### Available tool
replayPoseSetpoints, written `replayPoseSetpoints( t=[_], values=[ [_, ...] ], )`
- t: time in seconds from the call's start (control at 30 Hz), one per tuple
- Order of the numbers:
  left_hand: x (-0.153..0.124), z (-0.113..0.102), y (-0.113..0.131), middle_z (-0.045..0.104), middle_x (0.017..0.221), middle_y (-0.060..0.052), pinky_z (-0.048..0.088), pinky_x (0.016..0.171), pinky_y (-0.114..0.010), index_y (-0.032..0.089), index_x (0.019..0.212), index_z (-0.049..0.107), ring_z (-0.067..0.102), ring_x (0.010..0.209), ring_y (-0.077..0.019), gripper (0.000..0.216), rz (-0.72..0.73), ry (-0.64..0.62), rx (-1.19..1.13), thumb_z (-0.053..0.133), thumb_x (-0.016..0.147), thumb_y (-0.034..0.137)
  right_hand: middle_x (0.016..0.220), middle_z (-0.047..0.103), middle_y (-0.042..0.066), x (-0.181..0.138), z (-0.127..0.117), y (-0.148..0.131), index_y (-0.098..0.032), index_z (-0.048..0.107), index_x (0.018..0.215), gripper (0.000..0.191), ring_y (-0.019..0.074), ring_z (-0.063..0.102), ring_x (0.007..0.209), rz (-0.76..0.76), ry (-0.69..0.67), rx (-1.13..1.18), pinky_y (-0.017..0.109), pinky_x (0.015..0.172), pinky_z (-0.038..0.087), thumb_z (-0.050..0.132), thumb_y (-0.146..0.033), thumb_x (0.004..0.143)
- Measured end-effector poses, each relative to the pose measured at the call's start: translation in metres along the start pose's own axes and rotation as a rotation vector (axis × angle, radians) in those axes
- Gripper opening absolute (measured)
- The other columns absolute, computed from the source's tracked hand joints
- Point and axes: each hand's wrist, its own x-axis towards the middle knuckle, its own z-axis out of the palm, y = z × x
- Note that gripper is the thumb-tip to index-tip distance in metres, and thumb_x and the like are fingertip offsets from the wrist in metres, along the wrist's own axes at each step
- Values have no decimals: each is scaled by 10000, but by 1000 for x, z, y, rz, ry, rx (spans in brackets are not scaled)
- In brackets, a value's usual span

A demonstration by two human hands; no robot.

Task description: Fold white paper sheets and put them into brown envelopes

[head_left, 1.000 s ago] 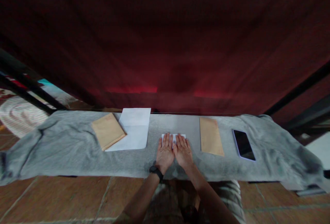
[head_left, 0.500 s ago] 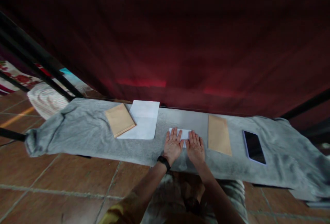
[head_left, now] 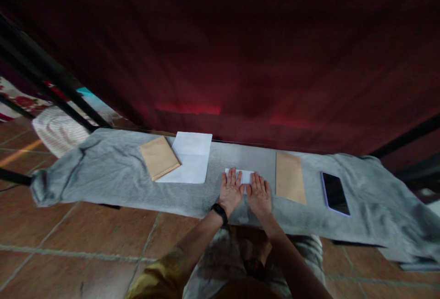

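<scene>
A small folded white paper (head_left: 246,176) lies on a grey cloth (head_left: 103,175) spread over a low surface. My left hand (head_left: 230,191), with a black watch on the wrist, lies flat on the paper's left part, fingers stretched out. My right hand (head_left: 259,193) lies flat on its right part, fingers also stretched out. Most of the paper is hidden under both palms.
Left of my hands a brown envelope (head_left: 158,157) overlaps a larger white sheet (head_left: 189,163). To the right lie a second brown envelope (head_left: 290,178) and a dark phone (head_left: 334,193). A dark red curtain (head_left: 220,51) hangs behind. Tiled floor (head_left: 68,239) lies in front.
My hands have slid slightly apart on the folded paper, showing more white between them. The camera view has shifted, so everything sits a bit further right and higher.
</scene>
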Motion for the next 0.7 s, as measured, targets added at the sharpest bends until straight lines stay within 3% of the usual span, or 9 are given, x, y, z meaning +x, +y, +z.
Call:
replayPoseSetpoints(
  t=[0.57,0.7],
  values=[
    [1,1,2,309,1594,-181,183,1207,-543,98,1488,399,242,1494,-318,559,16,13,10,287,986,318,1556,391,132,-1,2,1,-92,350,1520,555,269,351,1431,0,12,2,472,1182,205,294,-307,1011],
    [0,3,-2,327,1591,-164,207,1196,-553,137,1496,394,257,1490,-309,557,18,24,-8,317,984,344,1562,380,127,-1,1,0,-90,338,1524,558,266,339,1437,5,8,9,471,1183,205,290,-298,1009]
  ],
)
